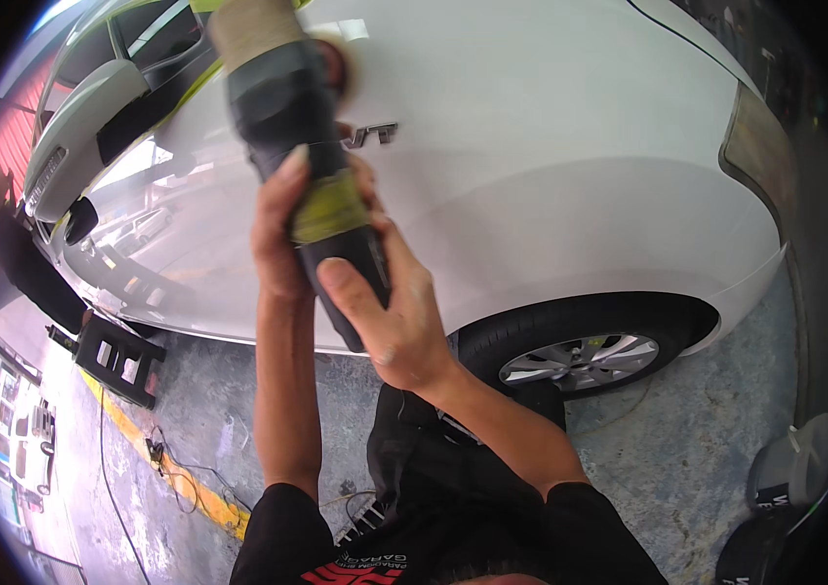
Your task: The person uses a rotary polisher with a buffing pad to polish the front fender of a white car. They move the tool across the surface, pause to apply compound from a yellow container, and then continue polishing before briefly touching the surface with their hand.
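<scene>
Both of my hands are wrapped round a black power polisher with a tan end and a yellow-green band on its body. My left hand grips it around the band, while my right hand closes on the handle lower down. A blurred reddish pad at the tool's head is at the side of a white car; whether it touches the paint is hard to tell. Just right of the tool, a chrome emblem sits on the panel.
Below the panel is the car's front wheel. The side mirror and yellow-green masking tape lie to the left. Another person stands at far left by a black stool. Cables cross the floor; a grey bucket stands right.
</scene>
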`<state>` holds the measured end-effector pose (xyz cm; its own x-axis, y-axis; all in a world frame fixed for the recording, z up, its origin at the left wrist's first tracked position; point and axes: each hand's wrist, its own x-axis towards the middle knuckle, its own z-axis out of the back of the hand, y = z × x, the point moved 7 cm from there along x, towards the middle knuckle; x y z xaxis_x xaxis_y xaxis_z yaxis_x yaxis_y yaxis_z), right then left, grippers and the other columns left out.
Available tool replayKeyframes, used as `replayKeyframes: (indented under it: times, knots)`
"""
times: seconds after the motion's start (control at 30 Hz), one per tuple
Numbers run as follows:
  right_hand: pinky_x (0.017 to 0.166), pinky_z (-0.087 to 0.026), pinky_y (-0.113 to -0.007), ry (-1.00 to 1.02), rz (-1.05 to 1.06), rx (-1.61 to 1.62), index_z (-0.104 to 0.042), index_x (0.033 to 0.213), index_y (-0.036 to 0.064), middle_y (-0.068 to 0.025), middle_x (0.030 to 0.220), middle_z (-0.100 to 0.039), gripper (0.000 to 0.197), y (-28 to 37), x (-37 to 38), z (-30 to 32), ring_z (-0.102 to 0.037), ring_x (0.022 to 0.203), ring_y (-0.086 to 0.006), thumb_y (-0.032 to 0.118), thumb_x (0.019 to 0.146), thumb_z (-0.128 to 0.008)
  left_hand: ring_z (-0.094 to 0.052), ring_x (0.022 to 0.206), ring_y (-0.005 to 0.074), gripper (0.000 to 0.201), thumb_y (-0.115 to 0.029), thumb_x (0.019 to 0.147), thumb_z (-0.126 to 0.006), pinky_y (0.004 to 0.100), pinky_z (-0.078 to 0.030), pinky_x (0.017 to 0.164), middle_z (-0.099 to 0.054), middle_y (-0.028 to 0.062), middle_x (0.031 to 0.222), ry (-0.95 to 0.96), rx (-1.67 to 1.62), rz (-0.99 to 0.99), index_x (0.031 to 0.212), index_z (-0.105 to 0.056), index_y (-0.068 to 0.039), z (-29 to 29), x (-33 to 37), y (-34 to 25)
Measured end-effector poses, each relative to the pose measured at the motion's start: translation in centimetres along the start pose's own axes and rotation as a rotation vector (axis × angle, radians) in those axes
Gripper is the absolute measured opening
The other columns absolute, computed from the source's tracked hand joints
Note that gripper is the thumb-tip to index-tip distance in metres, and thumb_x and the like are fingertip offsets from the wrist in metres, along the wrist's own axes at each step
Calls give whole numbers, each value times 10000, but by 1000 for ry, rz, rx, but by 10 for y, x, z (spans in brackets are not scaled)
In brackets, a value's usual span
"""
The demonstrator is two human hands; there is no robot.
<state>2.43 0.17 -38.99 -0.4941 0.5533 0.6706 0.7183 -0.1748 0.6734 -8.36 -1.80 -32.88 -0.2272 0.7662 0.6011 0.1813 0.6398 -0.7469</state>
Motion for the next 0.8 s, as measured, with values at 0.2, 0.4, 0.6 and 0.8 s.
replayKeyframes:
  times: [0.2, 0.4, 0.6, 0.8]
  knots:
    - [849, -569, -352, 64, -14, -78, -551, 1358, -102, -192, 1032, -730, 575, 18, 6, 16, -734, 965, -204, 374, 1083, -716, -696, 772, 305, 668, -479, 1076, -556, 393, -613, 717, -639, 197, 958, -26, -61, -162, 1451, -455, 64, -9, 0, -2]
    - [743, -578, -307, -194, -93, 72, -536, 1431, -59, -119, 1096, -697, 658, 53, -49, 84, -710, 873, -176, 462, 1067, -705, -748, 745, 261, 641, -450, 1057, -630, 378, -631, 692, -705, 171, 949, 71, 196, 152, 1426, -504, 58, -101, 12, 58]
    - [634, -605, -320, -430, 25, 190, -435, 1467, -63, -193, 1028, -660, 778, 77, -93, 133, -692, 716, -185, 601, 1087, -575, -653, 868, 142, 495, -366, 890, -864, 329, -543, 803, -689, 45, 963, 361, 186, 318, 1152, -654, -3, -204, 26, 94]
    - [653, -603, -307, -399, -13, 131, -423, 1506, -70, -167, 1040, -661, 822, 69, -109, 118, -707, 759, -185, 583, 1055, -638, -669, 871, 162, 548, -394, 873, -879, 339, -555, 806, -696, 65, 973, 241, 254, 382, 1180, -658, 2, -178, 1, 97]
